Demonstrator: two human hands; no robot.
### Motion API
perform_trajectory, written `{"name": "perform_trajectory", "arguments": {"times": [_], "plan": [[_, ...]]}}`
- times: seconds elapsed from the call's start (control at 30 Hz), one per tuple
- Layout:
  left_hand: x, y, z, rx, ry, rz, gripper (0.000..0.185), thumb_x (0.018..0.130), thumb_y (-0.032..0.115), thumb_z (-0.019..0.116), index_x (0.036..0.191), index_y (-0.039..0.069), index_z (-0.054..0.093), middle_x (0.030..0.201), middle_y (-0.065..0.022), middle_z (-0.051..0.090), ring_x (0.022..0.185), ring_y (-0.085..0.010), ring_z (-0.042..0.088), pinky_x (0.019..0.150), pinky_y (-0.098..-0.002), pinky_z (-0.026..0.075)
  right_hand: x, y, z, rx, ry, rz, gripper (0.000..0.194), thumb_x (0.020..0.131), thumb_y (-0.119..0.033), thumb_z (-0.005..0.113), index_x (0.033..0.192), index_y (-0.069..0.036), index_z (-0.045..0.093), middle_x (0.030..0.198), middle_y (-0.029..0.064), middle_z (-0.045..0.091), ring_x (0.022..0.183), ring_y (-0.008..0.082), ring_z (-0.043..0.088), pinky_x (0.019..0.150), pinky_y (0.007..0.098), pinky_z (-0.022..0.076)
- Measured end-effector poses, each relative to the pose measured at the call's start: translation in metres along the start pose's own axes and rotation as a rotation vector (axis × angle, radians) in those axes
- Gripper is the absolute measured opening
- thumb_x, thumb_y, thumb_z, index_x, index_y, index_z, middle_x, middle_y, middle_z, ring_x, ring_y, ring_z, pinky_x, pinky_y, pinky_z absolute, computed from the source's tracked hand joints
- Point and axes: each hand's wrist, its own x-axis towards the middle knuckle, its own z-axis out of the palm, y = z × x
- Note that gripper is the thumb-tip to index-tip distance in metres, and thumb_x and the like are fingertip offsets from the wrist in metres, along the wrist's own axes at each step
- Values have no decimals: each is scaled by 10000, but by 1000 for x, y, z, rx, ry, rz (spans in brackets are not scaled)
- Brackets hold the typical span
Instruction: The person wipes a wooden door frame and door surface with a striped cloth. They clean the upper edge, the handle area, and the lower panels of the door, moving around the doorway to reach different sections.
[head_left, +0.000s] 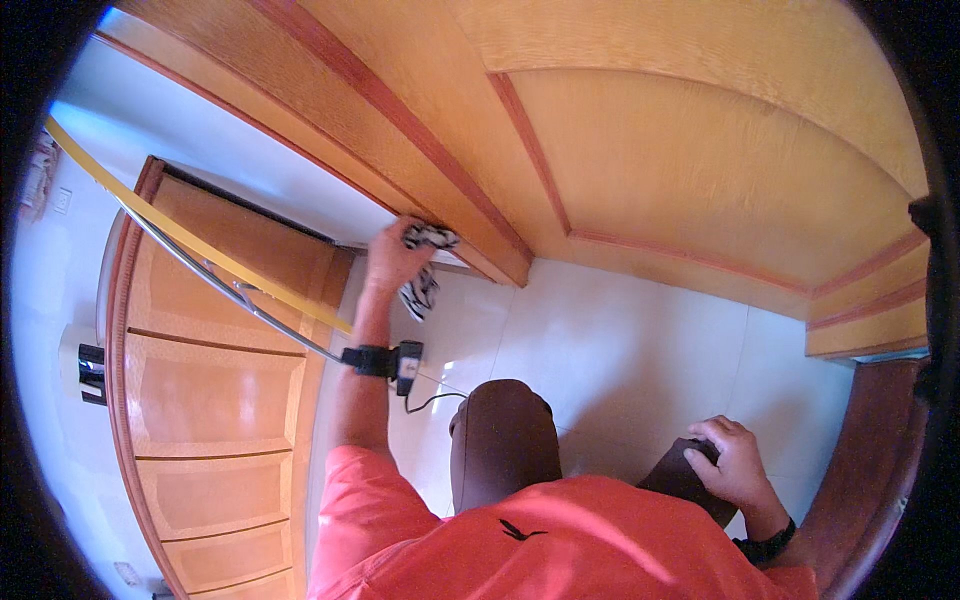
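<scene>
My left hand (397, 253) grips a black-and-white patterned cloth (431, 238) against the lower part of a wooden door frame (442, 202). One end of the cloth (420, 294) hangs loose below my fingers. My right hand (726, 457) rests on my knee at the lower right, fingers apart and holding nothing. A wooden door with a curved raised panel (705, 172) stands beside the frame.
Pale floor tiles (630, 330) lie before me. At the left stand a wooden cabinet (217, 390) and, across it, a yellow-edged board with a metal tube (202, 259). A dark wooden piece (862, 427) is at the right. A thin cable (431, 403) runs near my left wrist.
</scene>
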Motion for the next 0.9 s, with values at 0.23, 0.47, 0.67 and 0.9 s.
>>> {"name": "perform_trajectory", "arguments": {"times": [0.23, 0.47, 0.67, 0.9], "plan": [[4, 66, -100, -247, 707, 179, 407, 722, 1, 736, 1110, 33, 618, 1016, -54, 643, 899, -144, 590, 824, -280, 489, 7, 2, 2, 8, 1, -51, 259, 765, -173, 691, 983, -44, 634, 897, 142, 660, 872, 331, 632, 784, 412, 491], [25, 104, -162, -640, 1252, 523, 420, 831, -33, 641, 1222, 12, 496, 1094, -77, 562, 965, -160, 549, 895, -293, 450, 7, 1, 4, 21, -9, -21, 262, 765, -173, 691, 988, -46, 638, 909, 143, 658, 868, 335, 633, 784, 411, 494], [50, 67, -104, -182, 1069, 317, 524, 751, 82, 733, 1213, 8, 499, 1113, -141, 551, 1048, -253, 542, 938, -359, 429, 4, 4, 10, 39, 11, -4, 274, 757, -163, 695, 996, -41, 640, 899, 148, 652, 860, 337, 633, 778, 411, 499], [12, 21, -17, -272, 757, 136, 544, 681, 61, 735, 1179, 11, 521, 1068, -161, 581, 1030, -300, 571, 926, -359, 440, 2, 3, 9, 58, 16, 2, 276, 749, -157, 700, 992, -38, 643, 884, 150, 654, 853, 335, 637, 777, 410, 499]]}}
